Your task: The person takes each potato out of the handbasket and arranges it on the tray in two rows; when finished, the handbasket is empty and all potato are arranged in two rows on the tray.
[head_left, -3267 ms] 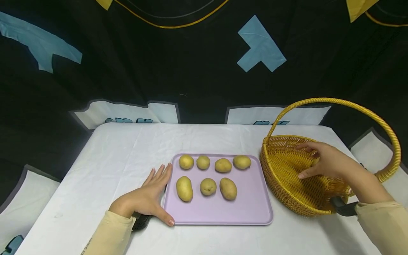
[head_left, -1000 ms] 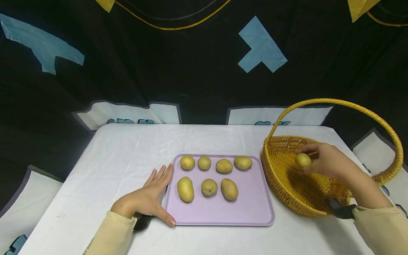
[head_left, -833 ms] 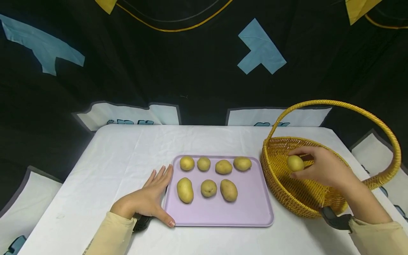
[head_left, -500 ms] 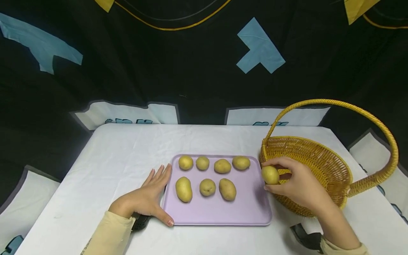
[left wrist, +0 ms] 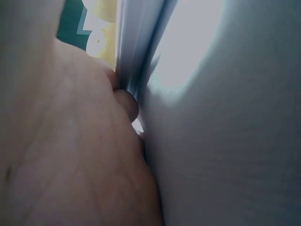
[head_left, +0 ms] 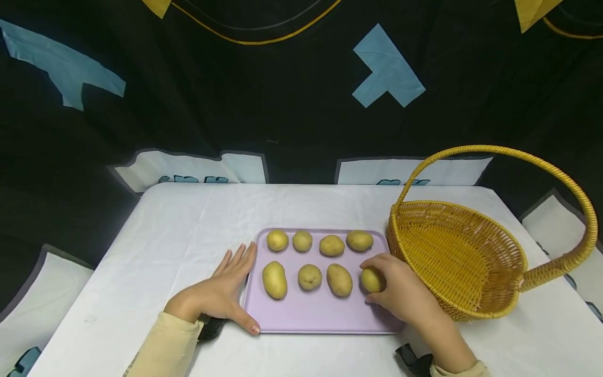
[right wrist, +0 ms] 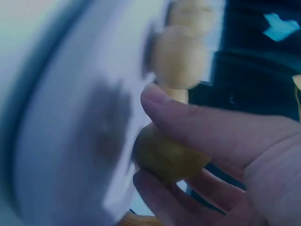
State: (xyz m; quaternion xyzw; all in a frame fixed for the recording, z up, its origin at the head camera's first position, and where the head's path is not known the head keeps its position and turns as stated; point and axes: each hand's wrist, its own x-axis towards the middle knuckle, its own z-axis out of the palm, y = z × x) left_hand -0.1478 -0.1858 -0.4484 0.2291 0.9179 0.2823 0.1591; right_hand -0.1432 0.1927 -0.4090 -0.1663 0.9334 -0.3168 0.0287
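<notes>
A lilac tray carries several potatoes in two rows, four-sided and low-rimmed. My right hand pinches a small round potato between thumb and fingers over the tray's right part, beside an oval potato. In the right wrist view the held potato is at or just above the tray surface; I cannot tell if it touches. My left hand lies with fingers spread along the tray's left edge, thumb at the near left corner. Its palm fills much of the left wrist view.
A yellow wicker basket with a tall arched handle stands right of the tray, close to its edge. No potato shows inside it. White cloth covers the table; a dark patterned curtain hangs behind.
My right hand has gone into the basket, picked up the round potato, and carried it left and nearer me over the tray. My left hand has stayed at the tray's left edge.
</notes>
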